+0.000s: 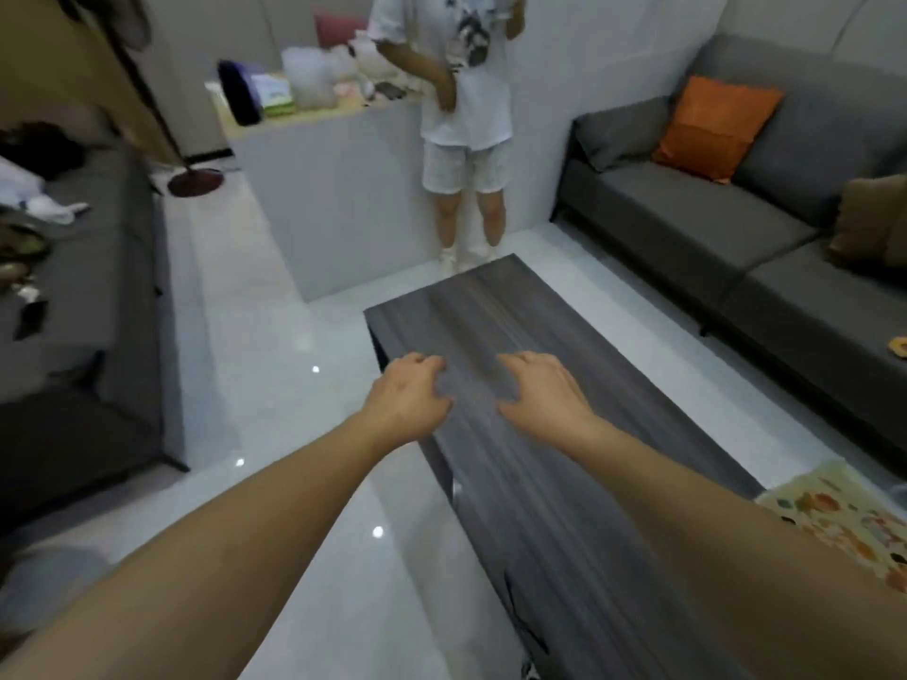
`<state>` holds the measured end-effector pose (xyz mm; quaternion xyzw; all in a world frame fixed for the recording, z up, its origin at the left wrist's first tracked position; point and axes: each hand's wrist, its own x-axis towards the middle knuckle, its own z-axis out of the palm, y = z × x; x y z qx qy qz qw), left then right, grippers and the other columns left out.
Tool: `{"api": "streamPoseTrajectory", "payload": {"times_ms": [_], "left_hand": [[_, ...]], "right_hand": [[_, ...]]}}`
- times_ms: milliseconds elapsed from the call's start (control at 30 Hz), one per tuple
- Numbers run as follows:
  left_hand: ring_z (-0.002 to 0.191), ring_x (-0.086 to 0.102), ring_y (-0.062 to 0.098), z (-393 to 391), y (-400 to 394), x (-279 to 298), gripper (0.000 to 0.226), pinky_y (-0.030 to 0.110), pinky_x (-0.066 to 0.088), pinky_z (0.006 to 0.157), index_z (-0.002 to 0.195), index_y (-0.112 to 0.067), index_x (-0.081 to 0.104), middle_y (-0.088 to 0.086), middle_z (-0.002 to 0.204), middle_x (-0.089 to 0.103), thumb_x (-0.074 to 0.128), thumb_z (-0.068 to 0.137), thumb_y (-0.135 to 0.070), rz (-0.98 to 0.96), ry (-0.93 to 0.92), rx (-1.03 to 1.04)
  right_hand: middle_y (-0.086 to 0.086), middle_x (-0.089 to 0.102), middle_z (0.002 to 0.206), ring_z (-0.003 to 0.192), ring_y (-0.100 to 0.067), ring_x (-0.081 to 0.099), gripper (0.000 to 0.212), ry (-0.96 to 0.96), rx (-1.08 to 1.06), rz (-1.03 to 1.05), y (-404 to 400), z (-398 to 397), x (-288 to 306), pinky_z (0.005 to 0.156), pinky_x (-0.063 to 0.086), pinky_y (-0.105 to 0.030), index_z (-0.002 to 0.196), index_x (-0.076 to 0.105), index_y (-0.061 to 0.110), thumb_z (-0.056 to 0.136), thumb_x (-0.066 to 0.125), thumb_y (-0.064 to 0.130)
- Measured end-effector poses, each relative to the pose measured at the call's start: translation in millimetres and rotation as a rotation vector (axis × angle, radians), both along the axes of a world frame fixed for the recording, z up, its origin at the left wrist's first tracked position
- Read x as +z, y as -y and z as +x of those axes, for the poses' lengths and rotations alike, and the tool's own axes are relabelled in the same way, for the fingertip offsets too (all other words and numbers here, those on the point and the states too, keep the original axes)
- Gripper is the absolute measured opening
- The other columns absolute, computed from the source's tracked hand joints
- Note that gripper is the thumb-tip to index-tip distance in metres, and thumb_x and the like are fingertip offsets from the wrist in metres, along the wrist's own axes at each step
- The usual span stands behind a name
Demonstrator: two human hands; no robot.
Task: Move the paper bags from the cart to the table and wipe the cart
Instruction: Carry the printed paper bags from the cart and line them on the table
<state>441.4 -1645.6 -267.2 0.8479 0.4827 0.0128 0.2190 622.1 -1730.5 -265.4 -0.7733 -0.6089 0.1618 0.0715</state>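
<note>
Grey sofa (697,223), orange cushion (714,127), standing person (466,90), patterned rug (844,522)

The worktop (540,434) under both hands is showing a dark grey wood-grain finish, streaky and matt, looking more like laminate than raw timber. Left of the left hand (410,402), the floor (275,336) is looking like white glossy tile, throwing back little light spots. Right of the right hand (545,397), the sofa (687,223) is wearing matt grey woven cloth, with an orange fabric cushion (714,125) on it. Nearer the right arm, a soft patterned rug (844,527) is lying.
</note>
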Motion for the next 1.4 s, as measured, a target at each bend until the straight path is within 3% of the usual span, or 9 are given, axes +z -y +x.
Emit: {"api": "streamPoseTrajectory", "payload": {"times_ms": [233, 433, 567, 767, 933, 1067, 1400], "left_hand": [[0.133, 0.044, 0.027, -261.1, 8.7, 19.0, 0.057, 0.041, 0.042, 0.107, 0.146, -0.024, 0.044, 0.003, 0.149, 0.043, 0.059, 0.095, -0.041, 0.049, 0.01, 0.428], [0.126, 0.046, 0.028, -486.0, 85.7, 42.2, 0.05, 0.044, 0.052, 0.095, 0.141, -0.024, 0.049, 0.001, 0.139, 0.046, 0.059, 0.094, -0.038, 0.091, -0.02, 0.879], [0.119, 0.048, 0.023, -550.9, 132.1, 50.4, 0.046, 0.033, 0.05, 0.086, 0.135, -0.025, 0.052, 0.0, 0.132, 0.05, 0.062, 0.092, -0.038, 0.076, -0.006, 1.022], [0.118, 0.05, 0.027, -672.1, 254.9, 67.7, 0.04, 0.041, 0.048, 0.096, 0.127, -0.027, 0.056, 0.002, 0.123, 0.053, 0.058, 0.09, -0.041, 0.076, -0.053, 1.434], [0.133, 0.039, 0.029, -740.2, 328.1, 74.1, 0.054, 0.044, 0.041, 0.107, 0.147, -0.022, 0.042, 0.005, 0.147, 0.041, 0.055, 0.098, -0.042, 0.045, -0.117, 1.692], [0.135, 0.04, 0.029, -787.0, 372.7, 84.0, 0.058, 0.043, 0.041, 0.107, 0.149, -0.022, 0.041, 0.006, 0.149, 0.041, 0.056, 0.097, -0.043, 0.026, -0.143, 1.876], [0.129, 0.044, 0.025, -873.1, 422.0, 100.7, 0.056, 0.041, 0.043, 0.106, 0.143, -0.019, 0.047, 0.004, 0.14, 0.048, 0.062, 0.093, -0.042, 0.08, -0.199, 2.21]], "right_hand": [[-0.004, 0.047, 0.147, 0.137, -0.029, 0.039, 0.068, -0.011, 0.382, 0.061, -62.5, -232.8, 16.9, 0.11, 0.038, -0.039, 0.153, 0.036, 0.018, 0.094, 0.062, 0.04], [-0.002, 0.044, 0.151, 0.14, -0.028, 0.036, 0.068, -0.051, 0.808, 0.083, -74.5, -467.6, 33.9, 0.112, 0.037, -0.038, 0.154, 0.033, 0.022, 0.095, 0.061, 0.038], [0.001, 0.043, 0.153, 0.139, -0.026, 0.037, 0.07, -0.049, 0.952, 0.098, -63.3, -546.1, 36.2, 0.112, 0.038, -0.038, 0.155, 0.034, 0.022, 0.093, 0.063, 0.039], [0.001, 0.055, 0.136, 0.13, -0.025, 0.047, 0.057, -0.117, 1.376, 0.095, -9.3, -728.6, 50.0, 0.103, 0.046, -0.04, 0.142, 0.048, 0.023, 0.09, 0.068, 0.038], [-0.003, 0.051, 0.143, 0.129, -0.026, 0.047, 0.065, -0.191, 1.621, 0.105, 38.7, -841.7, 55.0, 0.103, 0.047, -0.042, 0.149, 0.042, 0.021, 0.09, 0.064, 0.038], [-0.004, 0.046, 0.149, 0.137, -0.028, 0.041, 0.067, -0.213, 1.843, 0.09, 70.8, -924.7, 60.9, 0.11, 0.04, -0.042, 0.153, 0.036, 0.018, 0.094, 0.061, 0.039], [-0.003, 0.045, 0.152, 0.14, -0.027, 0.039, 0.072, -0.291, 2.07, 0.008, 124.0, -1092.4, 89.9, 0.112, 0.039, -0.044, 0.154, 0.035, 0.022, 0.092, 0.063, 0.043]]}}
